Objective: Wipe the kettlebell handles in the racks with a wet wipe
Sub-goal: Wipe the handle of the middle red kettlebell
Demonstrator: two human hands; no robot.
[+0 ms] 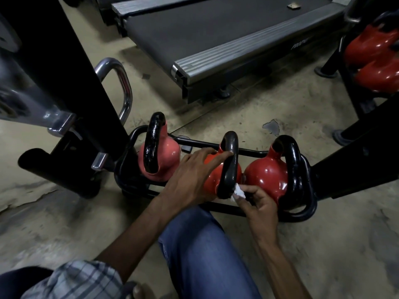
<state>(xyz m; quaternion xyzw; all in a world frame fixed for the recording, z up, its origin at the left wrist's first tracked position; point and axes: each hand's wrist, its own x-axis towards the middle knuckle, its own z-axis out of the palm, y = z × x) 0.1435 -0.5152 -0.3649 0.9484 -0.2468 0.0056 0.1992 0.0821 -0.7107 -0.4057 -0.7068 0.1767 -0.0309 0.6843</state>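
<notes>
wipe at the near foot of the middle handle

the middle kettlebell's black handle (230,167) stands as a loop whose long run goes away from you and up, from its near foot by your knee to the bend at the far rail. the wet wipe (238,191), a small white wad, sits pressed against that near foot, just to its right. your right hand (260,209) is pinched shut around the wipe, so the unwiped length lies ahead of and above it; i judge the stroke has to travel up along the loop. your left hand (190,175) is the nearer one to the top: it rests on the red bell with fingers spread, the forefinger touching the handle's upper bend, steadying it, not gripping.

the left kettlebell handle (153,143) looks glossy; the right kettlebell handle (291,162) stands just beside your wiping hand. all three sit in a low black rack (302,212) on a stained concrete floor (280,108), treadmill (216,31) beyond, more red kettlebells (375,59) far right.
</notes>
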